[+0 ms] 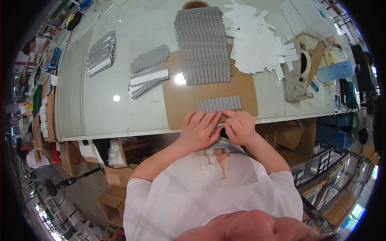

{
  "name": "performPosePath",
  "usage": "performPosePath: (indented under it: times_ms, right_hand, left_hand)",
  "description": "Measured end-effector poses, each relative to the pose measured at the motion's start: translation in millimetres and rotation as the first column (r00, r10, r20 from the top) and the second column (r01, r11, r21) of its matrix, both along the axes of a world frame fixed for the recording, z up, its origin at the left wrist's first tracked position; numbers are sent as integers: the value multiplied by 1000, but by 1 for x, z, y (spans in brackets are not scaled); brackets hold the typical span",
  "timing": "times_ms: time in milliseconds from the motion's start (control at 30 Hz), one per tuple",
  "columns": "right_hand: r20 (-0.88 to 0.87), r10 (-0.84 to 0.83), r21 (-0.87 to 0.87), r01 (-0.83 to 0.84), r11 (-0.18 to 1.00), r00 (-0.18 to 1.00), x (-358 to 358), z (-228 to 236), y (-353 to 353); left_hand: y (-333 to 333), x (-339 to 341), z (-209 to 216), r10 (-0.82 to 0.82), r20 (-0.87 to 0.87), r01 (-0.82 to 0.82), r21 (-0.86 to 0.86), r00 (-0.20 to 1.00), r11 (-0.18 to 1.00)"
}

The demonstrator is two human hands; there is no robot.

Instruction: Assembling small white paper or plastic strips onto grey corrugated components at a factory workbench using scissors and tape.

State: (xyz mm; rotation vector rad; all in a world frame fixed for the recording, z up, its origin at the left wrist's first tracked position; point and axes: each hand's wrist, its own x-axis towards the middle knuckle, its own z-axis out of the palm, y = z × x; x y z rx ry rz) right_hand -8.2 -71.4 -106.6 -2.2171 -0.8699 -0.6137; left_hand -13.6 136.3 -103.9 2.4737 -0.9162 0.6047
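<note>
A grey row of narrow segments (219, 103) lies on a brown board (177, 108) at the table's near edge. My left hand (199, 129) reaches it from the left, fingers stretched forward and the thumb apart, fingertips at its near edge. My right hand (241, 127) is beside it with fingers curled. Its index fingertip meets the same near edge, close to the left fingertips. Whatever lies under the right fingers is hidden. Beyond the row, a long stack of similar grey segmented strips (207, 72) covers the far part of the board.
Smaller piles of grey strips lie left, one nearer (149, 60) and one farther (100, 56). White paper strips (251, 44) heap up at the far right. A tape dispenser (297, 86) and a blue bottle (335, 71) stand right. Left of me is a fan (50, 186).
</note>
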Motion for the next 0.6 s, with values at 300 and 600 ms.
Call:
performPosePath:
  times_ms: [300, 600]
  right_hand:
    - [20, -14, 10, 14, 1000, 1000, 2, -1, 1]
    - [18, -16, 3, 16, 1000, 1000, 1, -1, 0]
  left_hand:
    - [0, 2, 3, -3, -23, 4, 24, 1000, 1000]
    - [0, 1, 0, -1, -23, 2, 30, 1000, 1000]
